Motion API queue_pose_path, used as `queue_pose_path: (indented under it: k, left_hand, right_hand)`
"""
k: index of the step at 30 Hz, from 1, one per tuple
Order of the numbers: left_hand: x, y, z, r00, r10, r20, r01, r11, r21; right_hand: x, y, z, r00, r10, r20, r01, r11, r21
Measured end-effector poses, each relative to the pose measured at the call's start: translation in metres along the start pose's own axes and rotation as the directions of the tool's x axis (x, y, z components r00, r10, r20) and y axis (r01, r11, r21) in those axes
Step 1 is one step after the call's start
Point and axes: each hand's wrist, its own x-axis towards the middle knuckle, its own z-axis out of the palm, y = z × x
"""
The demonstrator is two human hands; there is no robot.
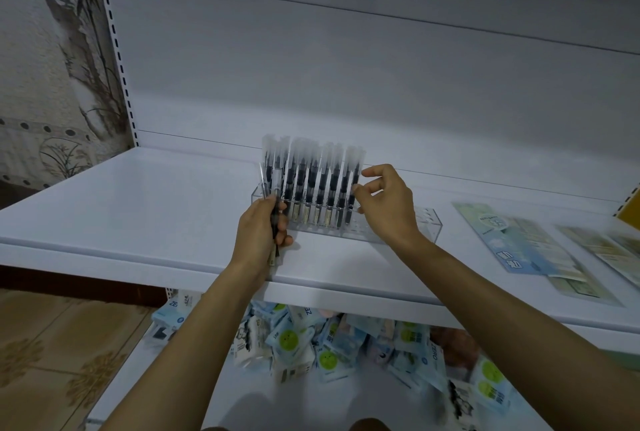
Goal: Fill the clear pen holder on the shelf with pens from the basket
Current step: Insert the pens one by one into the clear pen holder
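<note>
The clear pen holder (424,224) stands on the white shelf (138,208), and several black pens with frosted caps (313,181) stand upright in its left and middle slots. Its right end shows empty holes. My left hand (261,228) grips a small bunch of pens (273,195) just left of the holder, their caps pointing up. My right hand (388,203) is at the right end of the pen row, with thumb and forefinger pinching the rightmost pen (355,174). The basket is not in view.
Flat printed packets (519,240) lie on the shelf to the right, with more at the far right. A yellow item (632,208) sits at the right edge. Under the shelf, a lower shelf holds a heap of small packets (329,344). The shelf's upright post (114,46) stands at the back left.
</note>
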Motion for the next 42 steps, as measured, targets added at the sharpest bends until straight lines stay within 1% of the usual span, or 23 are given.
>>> queue_pose_path:
  k: [5,8,11,12,13,15,17,19,21,23,26,33,35,36,38,40,42]
  left_hand:
    - [0.000,0.000,0.000,1.000,0.006,0.003,-0.006,1.000,0.004]
    - [-0.001,0.000,-0.001,1.000,0.013,0.006,-0.013,1.000,0.006]
    - [-0.002,0.000,-0.001,0.999,0.028,0.026,-0.029,1.000,0.013]
    - [-0.002,0.000,-0.001,0.999,0.039,0.035,-0.039,0.999,0.024]
    - [-0.003,0.000,-0.001,0.998,0.051,0.046,-0.053,0.998,0.040]
    - [-0.005,-0.001,-0.001,0.993,0.090,0.082,-0.097,0.991,0.089]
    - [-0.009,-0.002,0.001,0.977,0.158,0.143,-0.185,0.963,0.198]
    - [-0.014,-0.003,0.003,0.955,0.211,0.211,-0.269,0.915,0.301]
    - [-0.016,-0.003,0.003,0.944,0.222,0.244,-0.296,0.897,0.329]
    - [-0.015,-0.002,0.001,0.945,0.212,0.249,-0.285,0.907,0.309]
    - [-0.014,-0.001,-0.001,0.952,0.184,0.246,-0.254,0.921,0.295]
    - [-0.013,-0.003,0.000,0.957,0.184,0.223,-0.251,0.912,0.325]
    - [-0.013,-0.004,0.000,0.957,0.186,0.224,-0.253,0.912,0.323]
    - [-0.013,-0.004,0.000,0.955,0.187,0.229,-0.256,0.912,0.320]
    - [-0.013,-0.003,0.000,0.952,0.190,0.239,-0.261,0.912,0.316]
    - [-0.014,-0.003,0.000,0.952,0.192,0.240,-0.264,0.910,0.319]
    - [-0.013,-0.003,0.000,0.956,0.188,0.224,-0.255,0.912,0.320]
  right_hand:
    - [-0.003,-0.003,0.004,1.000,-0.028,0.008,0.028,1.000,-0.010]
    - [-0.006,-0.004,0.004,0.999,-0.031,-0.024,0.031,0.999,0.008]
    - [-0.013,-0.011,0.002,0.992,-0.051,-0.114,0.062,0.994,0.092]
    - [-0.016,-0.016,0.002,0.990,-0.070,-0.119,0.086,0.987,0.133]
    - [-0.020,-0.021,0.002,0.991,-0.092,-0.099,0.109,0.978,0.176]
    - [-0.026,-0.030,0.007,0.992,-0.127,0.001,0.123,0.963,0.240]
    - [-0.031,-0.037,0.016,0.984,-0.126,0.122,0.093,0.965,0.246]
    - [-0.033,-0.042,0.025,0.973,-0.107,0.204,0.056,0.969,0.242]
    - [-0.033,-0.047,0.031,0.966,-0.080,0.245,0.008,0.959,0.282]
    - [-0.032,-0.050,0.031,0.959,-0.039,0.280,-0.061,0.938,0.341]
    - [-0.031,-0.053,0.027,0.959,-0.018,0.281,-0.094,0.921,0.378]
    - [-0.020,-0.058,0.003,0.991,0.061,0.117,-0.106,0.894,0.435]
    - [-0.020,-0.056,0.003,0.993,0.066,0.096,-0.100,0.907,0.408]
    - [-0.022,-0.055,0.004,0.993,0.064,0.100,-0.098,0.919,0.381]
    - [-0.027,-0.054,0.006,0.985,0.062,0.159,-0.116,0.926,0.360]
    - [-0.033,-0.052,0.007,0.966,0.067,0.248,-0.159,0.916,0.369]
    - [-0.037,-0.050,0.006,0.949,0.090,0.301,-0.210,0.895,0.394]
